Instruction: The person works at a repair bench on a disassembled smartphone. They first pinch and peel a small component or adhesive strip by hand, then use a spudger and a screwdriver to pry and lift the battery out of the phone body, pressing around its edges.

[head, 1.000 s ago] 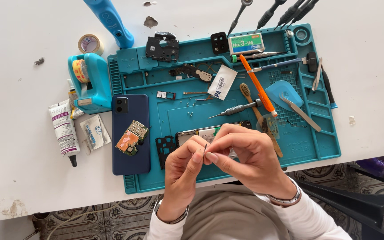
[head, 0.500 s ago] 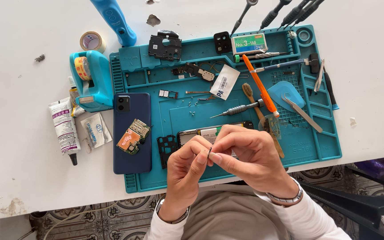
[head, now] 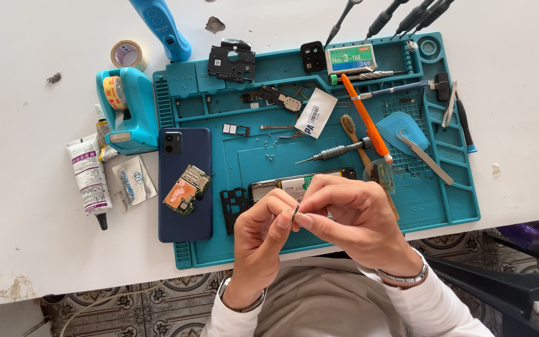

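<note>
My left hand (head: 262,234) and my right hand (head: 352,215) meet over the near edge of the teal repair mat (head: 450,187). Between their fingertips they pinch a tiny dark part (head: 295,214); which hand carries it I cannot tell for sure, both touch it. Just beyond my fingers lies an opened phone body (head: 282,186), partly hidden by my hands. A dark blue phone back cover (head: 185,181) lies at the mat's left with a small circuit board (head: 186,189) on top of it.
On the mat lie a screwdriver (head: 335,151), an orange pry tool (head: 365,117), a brush, a blue scraper (head: 400,128), tweezers and black plastic pieces (head: 232,61). To the left stand a teal tape dispenser (head: 126,109), a glue tube (head: 87,180) and a sachet (head: 133,181).
My hands stay together at the mat's near edge; the fingers have shifted slightly around the tiny part. The view itself has drifted a little.
</note>
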